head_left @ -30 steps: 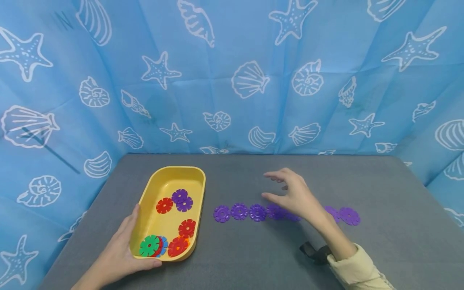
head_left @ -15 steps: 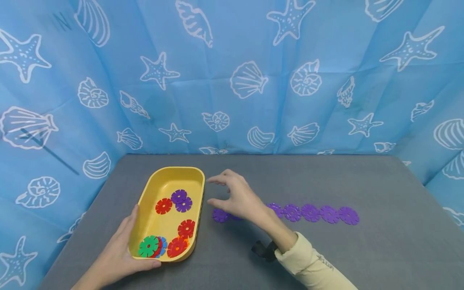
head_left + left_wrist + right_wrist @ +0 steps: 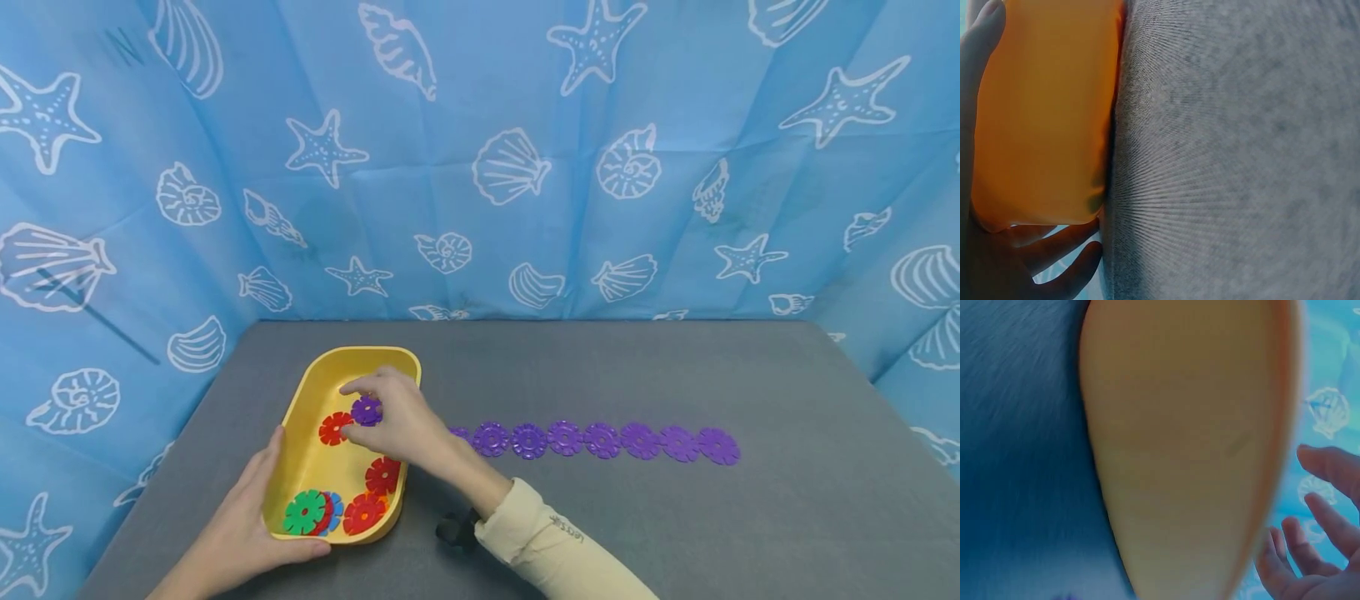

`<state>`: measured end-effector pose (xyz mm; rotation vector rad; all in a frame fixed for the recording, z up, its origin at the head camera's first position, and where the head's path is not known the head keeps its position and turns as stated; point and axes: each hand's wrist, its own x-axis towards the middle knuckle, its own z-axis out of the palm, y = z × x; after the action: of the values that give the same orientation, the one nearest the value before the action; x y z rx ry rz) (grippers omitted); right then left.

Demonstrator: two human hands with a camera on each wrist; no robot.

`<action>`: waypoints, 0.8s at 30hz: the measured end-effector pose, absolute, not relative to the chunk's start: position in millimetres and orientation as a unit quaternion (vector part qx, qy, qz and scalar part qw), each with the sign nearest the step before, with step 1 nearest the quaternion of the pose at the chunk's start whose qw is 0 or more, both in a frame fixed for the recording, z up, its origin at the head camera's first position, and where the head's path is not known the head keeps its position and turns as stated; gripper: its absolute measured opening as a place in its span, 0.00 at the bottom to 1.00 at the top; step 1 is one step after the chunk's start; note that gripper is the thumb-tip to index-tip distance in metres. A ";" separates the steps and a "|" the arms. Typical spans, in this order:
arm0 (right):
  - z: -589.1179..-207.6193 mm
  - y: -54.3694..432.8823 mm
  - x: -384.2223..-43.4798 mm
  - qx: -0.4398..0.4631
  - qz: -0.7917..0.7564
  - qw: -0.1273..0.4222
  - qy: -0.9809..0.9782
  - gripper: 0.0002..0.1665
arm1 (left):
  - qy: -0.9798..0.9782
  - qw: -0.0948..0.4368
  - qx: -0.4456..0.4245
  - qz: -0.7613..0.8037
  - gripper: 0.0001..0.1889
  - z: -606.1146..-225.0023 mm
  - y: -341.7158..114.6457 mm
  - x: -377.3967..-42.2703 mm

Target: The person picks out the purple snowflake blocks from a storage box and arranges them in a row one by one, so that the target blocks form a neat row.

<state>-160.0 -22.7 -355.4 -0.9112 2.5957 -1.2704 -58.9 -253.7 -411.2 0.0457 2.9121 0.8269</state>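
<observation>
My left hand (image 3: 247, 512) holds the near left corner of a yellow plastic bin (image 3: 341, 467), thumb along the front and fingers along the left side. My right hand (image 3: 401, 421) is over the bin's right half, thumb and fingers spread apart with nothing between them. Below its fingertips lie purple snowflake discs (image 3: 366, 410), partly hidden by the hand, and a red snowflake disc (image 3: 334, 428). Toward the bin's near end are a green disc (image 3: 304, 512), a blue one (image 3: 336, 510) and several red ones (image 3: 382, 476). In the right wrist view the bin's outer wall (image 3: 1179, 437) fills the middle.
A row of several purple snowflake discs (image 3: 602, 440) runs across the grey table (image 3: 637, 525) to the right of the bin; my right forearm covers its left end. Behind the table hangs a blue curtain (image 3: 450, 183) printed with white shells and starfish.
My right hand has swept left from above the purple row to over the bin, fingers still spread. My left hand stays at the bin's corner.
</observation>
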 end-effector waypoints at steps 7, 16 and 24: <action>-377.5 -58.0 -165.4 -0.233 -0.498 0.075 0.832 0.26 | 0.959 0.064 0.009 0.274 0.76 -410.8 -253.9 -58.4; -390.2 -76.6 -172.5 -0.108 -0.452 0.060 0.883 0.31 | 0.960 0.066 0.007 0.273 0.76 -409.9 -252.8 -59.6; -393.9 -79.4 -177.8 -0.099 -0.378 0.082 0.917 0.18 | 0.961 0.048 0.013 0.272 0.76 -409.9 -252.8 -59.2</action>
<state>-177.8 -79.4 -393.9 -0.2951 2.7389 -1.1303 -59.2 -252.8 -409.9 0.0383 2.9308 0.8286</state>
